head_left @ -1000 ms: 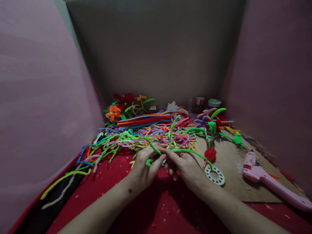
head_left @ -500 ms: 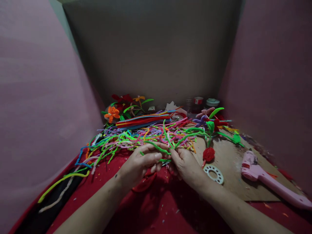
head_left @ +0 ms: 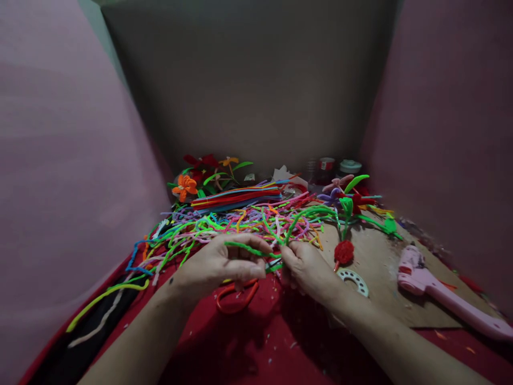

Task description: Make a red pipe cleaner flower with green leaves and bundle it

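Observation:
My right hand (head_left: 306, 267) pinches several green pipe cleaners (head_left: 298, 216) where they meet, thumb against forefinger. Some of these stems fan up and away, one arching to the right. My left hand (head_left: 234, 262) is beside it with curved fingers; one green strand (head_left: 246, 246) runs across its fingers. Another short green strand spans from the left thumb tip to the right hand, and the left fingers appear closed on it; the grip is partly hidden. Under the hands lies a pair of scissors, its red handle loop (head_left: 237, 300) on the red cloth and a blade showing between the hands.
A tangled heap of coloured pipe cleaners (head_left: 224, 224) spreads behind the hands, with a straight bundle (head_left: 236, 197) on it. Right are a cardboard sheet (head_left: 377, 299), a pink glue gun (head_left: 441, 299), a pale ring with holes (head_left: 355, 280) and a red fuzzy flower (head_left: 343, 253). An orange flower (head_left: 185, 187) stands back left.
My left hand has shifted slightly left and its fingers have straightened. More of the scissors' red handle and blade shows. The upright green stems have tilted left; my right hand stays nearly in place.

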The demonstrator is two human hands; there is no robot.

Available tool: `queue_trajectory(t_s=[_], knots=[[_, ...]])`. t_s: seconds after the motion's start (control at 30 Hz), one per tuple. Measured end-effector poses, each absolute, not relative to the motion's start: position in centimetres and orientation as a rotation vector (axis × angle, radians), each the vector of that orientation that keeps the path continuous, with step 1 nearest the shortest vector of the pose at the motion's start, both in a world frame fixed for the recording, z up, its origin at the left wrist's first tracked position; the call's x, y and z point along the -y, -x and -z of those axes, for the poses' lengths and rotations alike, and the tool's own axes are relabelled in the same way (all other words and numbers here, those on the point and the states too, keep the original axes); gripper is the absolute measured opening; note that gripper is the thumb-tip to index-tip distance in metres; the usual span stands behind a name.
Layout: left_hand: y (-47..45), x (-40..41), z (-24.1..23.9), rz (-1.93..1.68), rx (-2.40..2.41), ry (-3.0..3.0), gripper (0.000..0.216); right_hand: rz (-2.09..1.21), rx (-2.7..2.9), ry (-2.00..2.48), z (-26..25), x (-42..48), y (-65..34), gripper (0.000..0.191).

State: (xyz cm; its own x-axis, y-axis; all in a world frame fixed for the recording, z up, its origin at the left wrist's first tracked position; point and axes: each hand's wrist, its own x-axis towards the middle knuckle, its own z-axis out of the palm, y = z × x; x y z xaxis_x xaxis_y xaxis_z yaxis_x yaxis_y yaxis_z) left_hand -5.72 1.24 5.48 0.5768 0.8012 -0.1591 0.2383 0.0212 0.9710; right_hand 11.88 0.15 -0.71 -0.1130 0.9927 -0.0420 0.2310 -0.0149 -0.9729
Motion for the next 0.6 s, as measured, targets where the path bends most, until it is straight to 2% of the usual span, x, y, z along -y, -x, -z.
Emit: queue_trajectory(t_s=[0.2, 0.4, 0.53, 0.6], knots=[[6.3, -1.1, -5.9, -0.347, -0.894, -1.658, 0.036, -1.242, 1.493, 1.423, 0.2, -0.2, -11.9, 0.029], [5.4, -2.1, -4.0, -0.671, -0.928, -1.478, 0.025, -1.139, 1.748, 1.346, -0.1, 0.7, -11.6, 0.027], [4.3, -1.7, -3.1, -0.607, -0.949, -1.473, 0.03, -1.088, 1.845, 1.333, 0.0, 1.2, -11.3, 0.024], [4.0, -1.6, -2.9, -0.61, -0.952, -1.494, 0.026, -1.213, 1.847, 1.329, 0.2, 1.2, -11.3, 0.025]])
